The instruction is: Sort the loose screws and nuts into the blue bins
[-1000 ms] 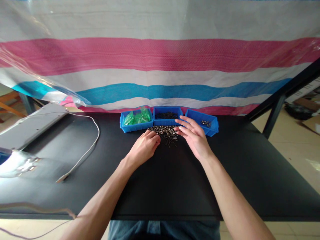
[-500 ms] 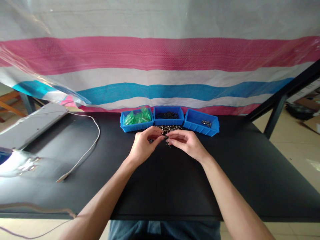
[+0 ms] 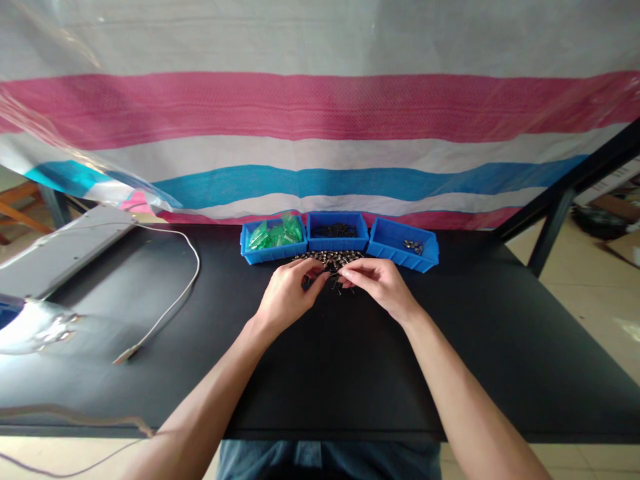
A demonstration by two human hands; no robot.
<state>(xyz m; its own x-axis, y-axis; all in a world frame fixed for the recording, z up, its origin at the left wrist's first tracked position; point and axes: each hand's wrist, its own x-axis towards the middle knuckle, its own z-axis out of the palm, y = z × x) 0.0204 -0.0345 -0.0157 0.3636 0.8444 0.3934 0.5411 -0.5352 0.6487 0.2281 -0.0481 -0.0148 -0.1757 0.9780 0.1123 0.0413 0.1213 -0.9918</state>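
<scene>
My left hand (image 3: 290, 292) pinches something small and dark between thumb and fingers, too small to name. Facing it, my right hand (image 3: 379, 283) is closed in a pinch at the other side, its fingertips a short way from the left ones; what they hold is too small to make out. Just behind and beneath the fingertips lies a pile of small metal pieces (image 3: 336, 259), partly hidden by the hands. Behind the pile stand a blue bin with green pieces (image 3: 274, 254), a blue bin with dark pieces (image 3: 337, 245) and a blue bin with a few metal pieces (image 3: 404, 256).
A white cable (image 3: 173, 319) curves over the black table (image 3: 335, 380) at the left. Beyond it are a grey metal panel (image 3: 75, 247) and a clear plastic bag (image 3: 40, 327). A striped sheet (image 3: 300, 107) hangs behind the bins.
My fingertips have moved slightly apart, the right hand shifting a little to the right. More of the metal pile shows between and behind the hands.
</scene>
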